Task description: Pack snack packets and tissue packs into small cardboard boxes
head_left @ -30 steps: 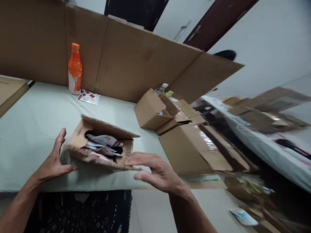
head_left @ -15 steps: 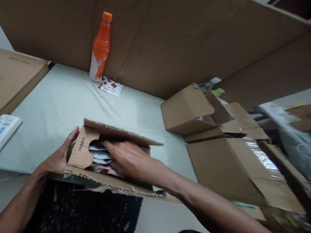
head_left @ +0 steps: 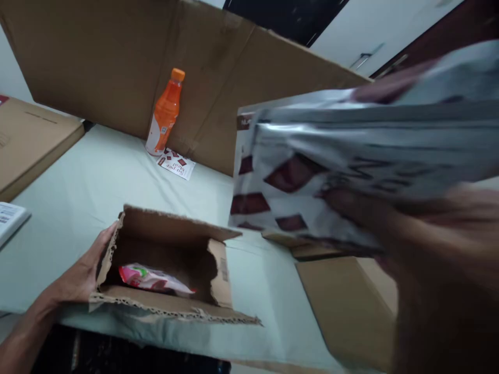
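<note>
A torn-open cardboard box (head_left: 163, 304) lies at the near edge of the pale green table (head_left: 97, 176). Inside it rests one pink and white packet (head_left: 150, 278). My left hand (head_left: 80, 270) presses against the box's left side, fingers partly hidden behind the flap. My right hand (head_left: 390, 223), blurred and close to the camera, is closed round a stack of silver packets with dark red marks (head_left: 312, 161), held up in the air to the right of the box.
An orange drink bottle (head_left: 166, 111) and a small printed sachet (head_left: 176, 164) stand by the tall cardboard wall (head_left: 97, 67) at the back. A flat carton (head_left: 27, 140) lies at left, a white item (head_left: 8, 221) at the left edge, another brown box (head_left: 343, 306) at right.
My right hand was inside the box on the packets; now it has lifted a stack of them out and up to the right. One pink packet stays inside. The left hand stays at the box's side.
</note>
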`<state>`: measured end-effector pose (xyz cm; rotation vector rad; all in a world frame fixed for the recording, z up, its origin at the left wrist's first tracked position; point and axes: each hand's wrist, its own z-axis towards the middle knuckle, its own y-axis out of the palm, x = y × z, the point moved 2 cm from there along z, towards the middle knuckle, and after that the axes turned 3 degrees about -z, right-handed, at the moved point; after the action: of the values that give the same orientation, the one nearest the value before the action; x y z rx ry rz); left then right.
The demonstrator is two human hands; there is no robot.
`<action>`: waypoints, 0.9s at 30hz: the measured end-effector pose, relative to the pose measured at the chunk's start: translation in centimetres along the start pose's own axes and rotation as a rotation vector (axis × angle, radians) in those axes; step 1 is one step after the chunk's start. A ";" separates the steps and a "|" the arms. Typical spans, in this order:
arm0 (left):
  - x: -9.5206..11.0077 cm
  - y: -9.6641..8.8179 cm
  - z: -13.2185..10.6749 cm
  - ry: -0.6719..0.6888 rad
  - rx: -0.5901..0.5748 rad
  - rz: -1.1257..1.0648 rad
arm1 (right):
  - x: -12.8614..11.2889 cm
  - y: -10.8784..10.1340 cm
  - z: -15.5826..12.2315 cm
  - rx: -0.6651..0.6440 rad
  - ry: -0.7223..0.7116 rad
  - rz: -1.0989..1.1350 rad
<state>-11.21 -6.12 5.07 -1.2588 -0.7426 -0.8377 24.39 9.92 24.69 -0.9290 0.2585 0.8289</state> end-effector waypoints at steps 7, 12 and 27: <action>-0.7 -0.1 0.6 -0.044 -0.114 -0.155 | -0.7 10.4 5.5 -0.133 -0.232 -0.390; -1.1 0.4 0.0 -0.022 -0.132 -0.187 | -6.9 9.2 -1.1 -0.412 -0.520 0.016; -2.2 0.3 0.0 0.125 -0.109 -0.192 | -9.5 17.9 -6.3 -1.492 -0.344 -0.505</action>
<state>-12.09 -5.78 3.05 -1.2314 -0.7327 -1.1160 5.92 5.82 15.18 -2.0628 -1.0161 0.5976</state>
